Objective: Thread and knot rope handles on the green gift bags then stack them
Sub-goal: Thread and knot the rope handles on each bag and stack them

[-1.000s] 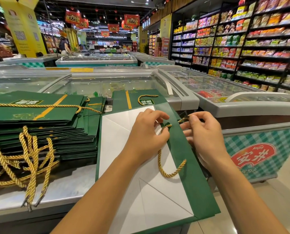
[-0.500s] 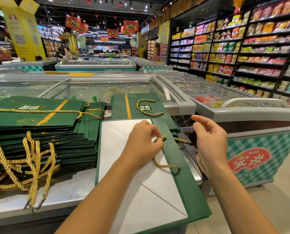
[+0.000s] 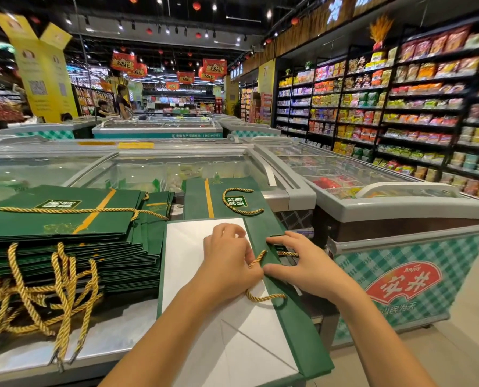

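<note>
A green gift bag [image 3: 291,325] lies open and flat on the freezer lid in front of me, its white inside [image 3: 188,263] facing up. A gold rope [image 3: 263,298] runs through the bag's green rim and loops over the white paper. My left hand [image 3: 227,263] rests on the white inside and pinches the rope beside the rim. My right hand [image 3: 305,266] lies across the rim with index finger and thumb stretched out flat. A short piece of rope disappears under its palm.
A tall stack of flat green bags [image 3: 65,222] stands at the left, with loose gold ropes [image 3: 37,297] hanging off its front. Another bag with a rope handle [image 3: 232,202] lies just behind. Glass-lidded freezers [image 3: 386,208] surround me; snack shelves [image 3: 400,107] line the right aisle.
My right hand came down from pulling the rope out sideways and now lies on the bag's rim. The rope loop on the white paper has shrunk. My left hand stayed on the bag.
</note>
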The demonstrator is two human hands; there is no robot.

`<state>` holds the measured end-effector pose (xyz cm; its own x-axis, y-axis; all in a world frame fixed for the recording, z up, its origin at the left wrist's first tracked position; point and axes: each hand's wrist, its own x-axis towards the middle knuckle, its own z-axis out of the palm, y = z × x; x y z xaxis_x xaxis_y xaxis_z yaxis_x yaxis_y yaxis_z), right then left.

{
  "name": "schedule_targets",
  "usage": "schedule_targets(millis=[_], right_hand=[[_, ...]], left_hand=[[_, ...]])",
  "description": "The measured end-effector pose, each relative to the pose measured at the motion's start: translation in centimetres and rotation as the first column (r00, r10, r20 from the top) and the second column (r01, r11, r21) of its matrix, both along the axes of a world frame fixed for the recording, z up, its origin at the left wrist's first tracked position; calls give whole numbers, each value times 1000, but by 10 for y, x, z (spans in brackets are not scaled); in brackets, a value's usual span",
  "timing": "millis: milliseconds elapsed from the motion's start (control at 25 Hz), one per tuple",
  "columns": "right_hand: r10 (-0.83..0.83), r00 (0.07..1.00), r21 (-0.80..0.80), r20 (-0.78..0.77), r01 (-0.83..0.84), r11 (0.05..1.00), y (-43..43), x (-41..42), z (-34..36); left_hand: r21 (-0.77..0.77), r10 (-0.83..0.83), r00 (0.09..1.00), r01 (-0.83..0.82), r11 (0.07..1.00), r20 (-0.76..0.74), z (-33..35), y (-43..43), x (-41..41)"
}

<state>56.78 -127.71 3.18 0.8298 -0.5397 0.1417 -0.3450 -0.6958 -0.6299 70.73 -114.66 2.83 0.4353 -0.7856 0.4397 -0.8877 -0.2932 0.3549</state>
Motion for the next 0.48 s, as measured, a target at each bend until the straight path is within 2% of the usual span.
schedule_targets(millis=[120, 320, 400, 480], right_hand=[[-11, 1000, 13, -1, 11, 1000, 2, -1, 1], [-11, 1000, 28, 6, 11, 1000, 5, -2, 2], [-14, 1000, 31, 18, 13, 999, 6, -3, 3], [-14, 1000, 28, 27, 14, 1000, 6, -3, 2]], left_hand=[[102, 96, 995, -99, 990, 30, 7, 15, 2], [102, 334, 941, -328, 939, -47, 7, 38, 2], [65, 332, 942, -329, 942, -52, 5, 42, -4], [-3, 279, 948, -283, 959, -151, 7, 46, -9]])
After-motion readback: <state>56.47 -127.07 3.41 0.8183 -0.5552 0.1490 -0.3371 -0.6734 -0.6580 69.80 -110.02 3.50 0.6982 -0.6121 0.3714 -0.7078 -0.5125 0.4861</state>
